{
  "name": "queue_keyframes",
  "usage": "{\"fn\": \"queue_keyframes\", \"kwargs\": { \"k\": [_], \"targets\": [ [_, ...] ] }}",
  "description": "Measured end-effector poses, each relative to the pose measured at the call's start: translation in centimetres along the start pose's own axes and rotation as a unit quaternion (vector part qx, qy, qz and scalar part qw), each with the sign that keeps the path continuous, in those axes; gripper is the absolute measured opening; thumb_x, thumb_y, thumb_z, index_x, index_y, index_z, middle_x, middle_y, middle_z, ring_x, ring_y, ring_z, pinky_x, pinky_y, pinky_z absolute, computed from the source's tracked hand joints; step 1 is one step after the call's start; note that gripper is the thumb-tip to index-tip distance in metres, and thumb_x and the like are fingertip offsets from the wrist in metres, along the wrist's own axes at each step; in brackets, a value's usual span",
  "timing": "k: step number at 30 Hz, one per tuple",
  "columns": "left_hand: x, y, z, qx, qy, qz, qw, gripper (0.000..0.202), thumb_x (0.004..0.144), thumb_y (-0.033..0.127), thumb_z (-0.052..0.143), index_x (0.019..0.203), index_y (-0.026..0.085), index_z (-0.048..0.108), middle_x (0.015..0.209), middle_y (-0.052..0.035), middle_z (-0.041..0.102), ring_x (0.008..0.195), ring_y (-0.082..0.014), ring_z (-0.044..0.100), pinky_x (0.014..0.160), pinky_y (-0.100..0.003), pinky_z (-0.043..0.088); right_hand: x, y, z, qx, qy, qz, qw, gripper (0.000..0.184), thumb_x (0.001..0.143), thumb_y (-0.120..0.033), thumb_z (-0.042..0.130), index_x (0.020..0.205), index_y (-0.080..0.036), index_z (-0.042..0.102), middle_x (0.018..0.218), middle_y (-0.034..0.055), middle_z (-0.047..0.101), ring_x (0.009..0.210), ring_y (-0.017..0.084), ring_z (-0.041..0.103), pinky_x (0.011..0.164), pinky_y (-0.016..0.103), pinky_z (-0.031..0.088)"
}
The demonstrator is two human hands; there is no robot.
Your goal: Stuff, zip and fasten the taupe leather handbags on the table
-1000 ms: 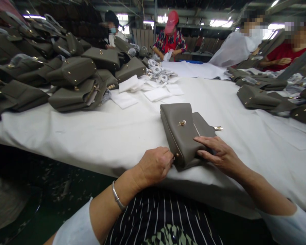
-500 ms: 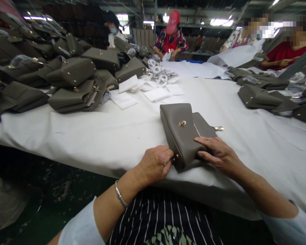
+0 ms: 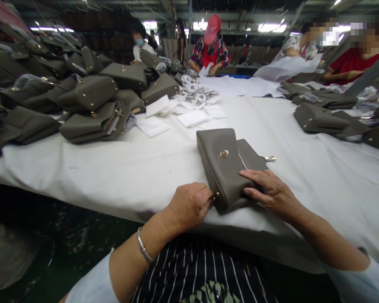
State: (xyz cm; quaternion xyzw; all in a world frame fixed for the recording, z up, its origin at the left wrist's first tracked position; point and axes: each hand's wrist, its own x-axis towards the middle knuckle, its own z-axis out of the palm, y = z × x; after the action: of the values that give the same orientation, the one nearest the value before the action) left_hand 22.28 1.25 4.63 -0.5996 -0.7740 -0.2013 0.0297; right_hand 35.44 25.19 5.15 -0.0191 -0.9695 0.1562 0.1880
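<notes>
A grey handbag [image 3: 225, 168] is seen lying flat on the white surface [image 3: 129, 168], right between the two hands. Its near left corner, by a small gold stud, is pinched by the curled fingers of the left hand [image 3: 189, 206]. The right hand [image 3: 270, 191] is laid on the bag's near right end, fingers stretched flat and slightly spread. A gold clasp [image 3: 223, 154] is seen on the flap just beyond the hands. A heap of grey bags [image 3: 82, 97] is piled far off to the left hand's side, white pads [image 3: 177, 111] lying beyond.
</notes>
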Motion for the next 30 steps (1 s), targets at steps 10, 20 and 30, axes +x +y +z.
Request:
{"fn": "queue_keyframes", "kwargs": {
  "k": [10,20,30],
  "targets": [
    [-0.2,0.2,0.8,0.058,0.084,0.072,0.992,0.013,0.083,0.016,0.048,0.071,0.019,0.052,0.071,-0.0015,0.056,0.067,-0.0165,0.051,0.060,-0.030,0.040,-0.1,0.2,0.3,0.005,0.006,0.004,1.000,0.041,0.088,-0.044,0.053,0.124,-0.026,0.060,0.123,0.0045,0.064,0.114,0.027,0.056,0.096,0.047,0.043],
    [0.5,-1.2,0.2,0.122,0.116,0.054,0.984,0.011,0.080,0.016,0.050,0.070,0.020,0.052,0.071,-0.0013,0.055,0.069,-0.0173,0.052,0.061,-0.031,0.040,0.5,0.2,0.7,-0.023,0.005,0.018,1.000,0.041,0.088,-0.044,0.053,0.125,-0.027,0.059,0.125,0.0035,0.062,0.112,0.027,0.056,0.095,0.048,0.045],
    [1.0,-2.8,-2.2,0.080,0.146,-0.007,0.986,0.016,0.089,0.017,0.044,0.085,0.017,0.060,0.079,-0.0031,0.059,0.079,-0.0170,0.054,0.071,-0.030,0.044,0.9,0.5,0.8,-0.017,-0.002,0.011,1.000,0.037,0.089,-0.042,0.052,0.123,-0.028,0.061,0.123,0.0023,0.063,0.110,0.027,0.058,0.092,0.048,0.047]
  ]
}}
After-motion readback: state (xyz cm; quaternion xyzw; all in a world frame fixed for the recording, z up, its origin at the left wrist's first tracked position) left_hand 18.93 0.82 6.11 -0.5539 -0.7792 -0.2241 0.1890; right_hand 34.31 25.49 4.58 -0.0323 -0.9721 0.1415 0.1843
